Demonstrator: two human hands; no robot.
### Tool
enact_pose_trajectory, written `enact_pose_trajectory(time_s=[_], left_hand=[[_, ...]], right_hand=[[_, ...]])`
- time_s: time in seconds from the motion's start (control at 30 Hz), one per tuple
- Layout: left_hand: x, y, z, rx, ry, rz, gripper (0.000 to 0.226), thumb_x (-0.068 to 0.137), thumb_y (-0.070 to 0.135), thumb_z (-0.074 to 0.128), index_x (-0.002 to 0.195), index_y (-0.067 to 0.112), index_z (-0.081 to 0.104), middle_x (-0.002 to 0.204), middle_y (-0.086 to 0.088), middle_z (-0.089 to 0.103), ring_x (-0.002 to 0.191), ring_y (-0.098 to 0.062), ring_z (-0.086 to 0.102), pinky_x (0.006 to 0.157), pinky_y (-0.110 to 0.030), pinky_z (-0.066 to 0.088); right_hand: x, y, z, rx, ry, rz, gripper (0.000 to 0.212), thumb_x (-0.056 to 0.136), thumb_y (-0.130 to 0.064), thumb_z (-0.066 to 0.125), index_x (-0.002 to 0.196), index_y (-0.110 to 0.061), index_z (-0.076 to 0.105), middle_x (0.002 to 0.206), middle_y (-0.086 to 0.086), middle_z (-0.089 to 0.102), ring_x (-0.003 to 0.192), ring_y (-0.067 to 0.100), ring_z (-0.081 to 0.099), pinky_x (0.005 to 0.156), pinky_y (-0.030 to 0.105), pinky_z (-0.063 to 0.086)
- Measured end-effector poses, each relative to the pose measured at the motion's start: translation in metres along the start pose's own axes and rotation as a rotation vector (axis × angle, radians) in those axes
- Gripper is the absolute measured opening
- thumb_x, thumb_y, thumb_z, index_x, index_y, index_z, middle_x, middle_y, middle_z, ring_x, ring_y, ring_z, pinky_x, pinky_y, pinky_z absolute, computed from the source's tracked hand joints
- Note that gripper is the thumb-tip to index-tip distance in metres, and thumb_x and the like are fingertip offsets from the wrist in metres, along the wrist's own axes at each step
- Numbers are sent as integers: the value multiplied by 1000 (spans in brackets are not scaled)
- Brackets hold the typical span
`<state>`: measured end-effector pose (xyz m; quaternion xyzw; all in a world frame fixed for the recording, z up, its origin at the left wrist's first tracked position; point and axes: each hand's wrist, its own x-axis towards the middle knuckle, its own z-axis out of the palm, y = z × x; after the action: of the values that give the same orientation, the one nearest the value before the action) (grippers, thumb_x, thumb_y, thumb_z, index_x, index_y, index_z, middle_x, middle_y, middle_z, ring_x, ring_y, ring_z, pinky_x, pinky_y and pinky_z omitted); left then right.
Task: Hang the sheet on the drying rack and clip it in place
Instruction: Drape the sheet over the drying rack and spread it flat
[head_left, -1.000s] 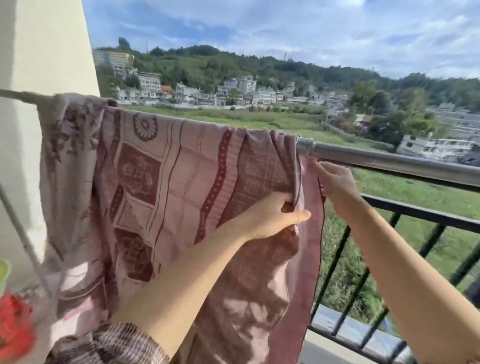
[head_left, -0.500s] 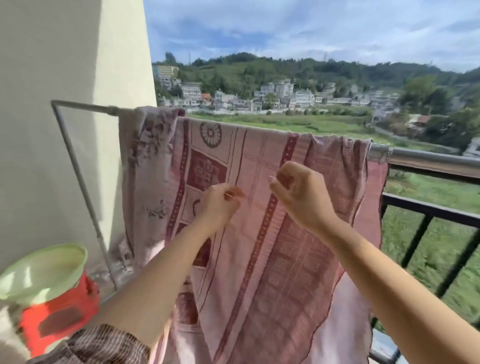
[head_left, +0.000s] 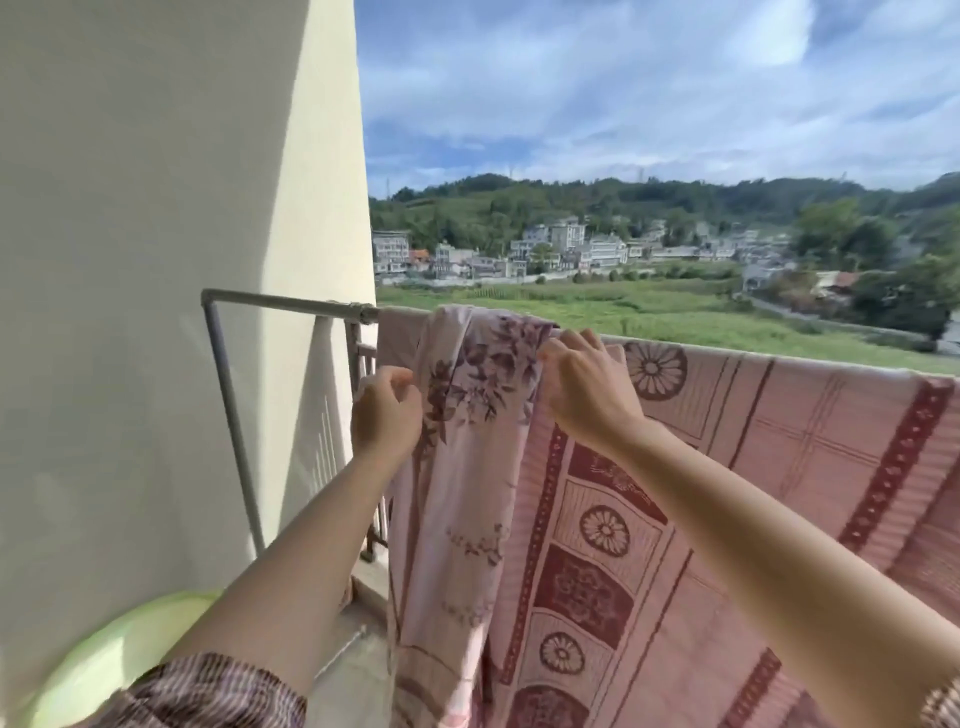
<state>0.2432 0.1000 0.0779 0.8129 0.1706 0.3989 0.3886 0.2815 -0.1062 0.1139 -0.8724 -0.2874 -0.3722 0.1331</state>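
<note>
A pink sheet with dark red patterned bands hangs over the metal rack bar and runs off to the right. Its left end is a bunched, floral-printed fold. My left hand has curled fingers at the left edge of that fold and pinches it. My right hand grips the fold's right side just under the bar. No clip is visible.
A cream wall stands close on the left, with the rack's upright tube in front of it. A pale green basin sits at the lower left. Balcony railing bars show behind the sheet's left edge.
Both hands moved left along the sheet, from its right edge to the bunched left end. The view swung left with them, bringing the wall and rack corner into the middle.
</note>
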Motion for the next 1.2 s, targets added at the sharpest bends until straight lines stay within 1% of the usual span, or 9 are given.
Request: enact_pose_trajectory(time_s=[0.17,0.23,0.3,0.4,0.5,0.67,0.87,1.0,1.2], left_hand=[[47,-14,17,-158,-265,-181,56,87,48,57,127,9,52,123,-8,60,112,-27,57,91,-29,43],[49,-16,30,-162,-386,-128,67,76,68,56,117,15,57,114,-6,64,106,-27,60,92,-38,48],[48,-20,50,-165,-406,-46,53,82,61,55,107,15,62,104,-6,68,99,-28,63,81,-33,47],[46,-15,53,-177,-224,43,29,97,35,44,103,11,60,97,-6,68,93,-29,61,69,-29,38],[59,-19,34,-207,-49,117,23,99,28,43,92,10,56,77,3,59,77,-23,55,58,-27,30],[84,-7,-19,-215,202,305,31,99,22,44,98,-5,61,87,-17,63,77,-16,49,59,-19,23],[92,-64,-46,-194,414,169,41,99,26,41,87,-10,57,88,-31,62,77,-36,54,64,-32,26],[58,-123,-29,-145,21,-126,39,98,32,43,81,-1,58,80,-18,59,74,-24,51,62,-33,31],[52,-107,-15,-230,-360,-203,28,86,30,57,67,11,64,69,-7,63,68,-23,56,60,-30,40]], right_hand=[[39,-2,21,-219,-6,140,30,87,-3,47,116,-4,52,118,10,56,113,26,45,99,46,33],[42,1,27,-225,-41,225,28,89,-9,46,117,-4,50,117,12,55,112,28,47,100,45,31],[40,7,34,-252,-65,253,30,93,-22,48,118,-5,49,117,11,56,111,28,48,102,41,29],[32,17,33,-282,-53,182,42,94,-41,48,119,-8,47,112,7,53,108,26,47,101,38,27],[29,23,36,-359,-54,130,44,87,-39,52,118,-9,44,108,7,49,103,26,45,98,38,27],[32,22,46,-422,11,169,36,96,-43,40,110,-11,48,103,8,52,96,26,46,93,40,28],[28,27,45,-386,58,124,36,102,-31,34,128,-10,48,112,11,54,105,28,46,93,36,18],[24,20,45,-218,69,180,43,103,-36,28,136,-14,45,121,11,53,115,29,46,97,38,25],[31,13,39,-98,160,241,39,95,-31,34,111,-10,62,109,8,59,106,24,45,96,38,20]])
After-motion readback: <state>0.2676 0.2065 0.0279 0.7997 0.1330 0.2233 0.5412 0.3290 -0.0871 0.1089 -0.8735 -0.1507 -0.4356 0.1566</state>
